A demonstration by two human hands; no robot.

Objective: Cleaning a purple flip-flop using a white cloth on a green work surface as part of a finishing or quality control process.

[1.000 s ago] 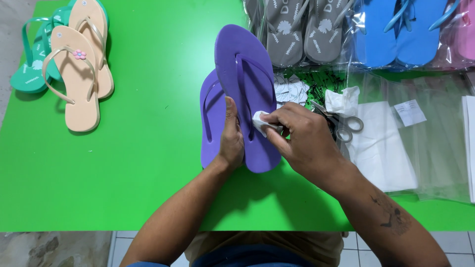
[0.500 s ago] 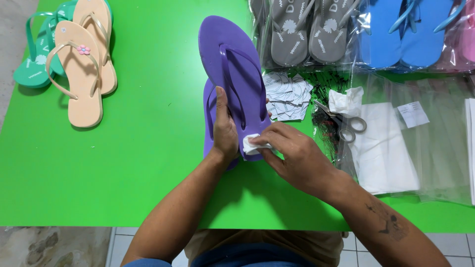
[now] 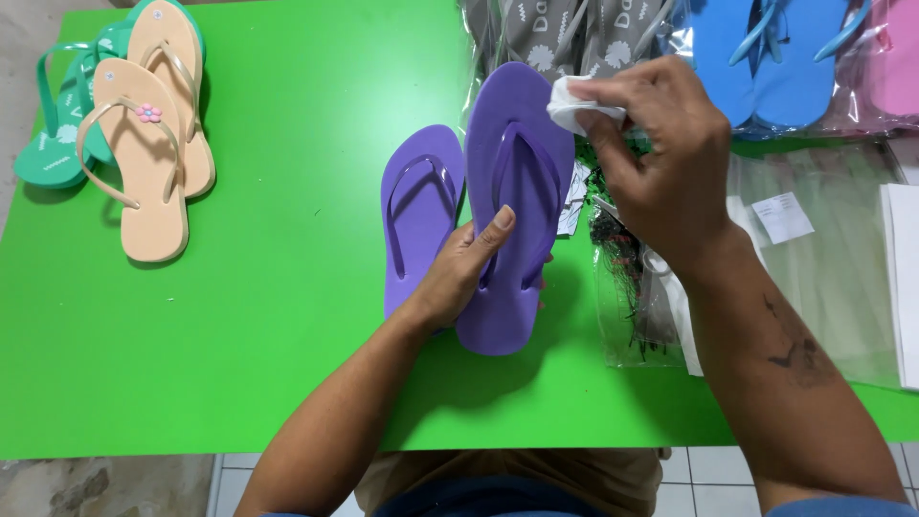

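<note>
- The green bench (image 3: 239, 325) fills most of the frame, from the left edge to the lower right.
- Bagged flip-flops lie along the top edge: a grey pair (image 3: 565, 33) at top centre, a blue pair (image 3: 756, 57) to its right, a pink one (image 3: 895, 53) in the upper right corner.
- Clear plastic bags (image 3: 823, 268) and white sheets (image 3: 905, 278) lie at the right of the frame.
- In the upper left lie two beige flip-flops (image 3: 144, 172) on top of a green pair (image 3: 57, 144).
- At centre, one purple flip-flop (image 3: 522, 144) is lifted at a tilt; the left hand (image 3: 464, 273) grips its lower half, thumb pressed on the footbed beside the strap.
- A second purple flip-flop (image 3: 416, 206) lies flat on the bench just left of the held one, partly under the left hand.
- The right hand (image 3: 661, 144), in the upper centre-right, pinches a small white cloth (image 3: 574, 101) between thumb and fingers, touching the upper right edge of the held flip-flop.
- A bag of dark scraps (image 3: 627, 287) lies under the right wrist.
</note>
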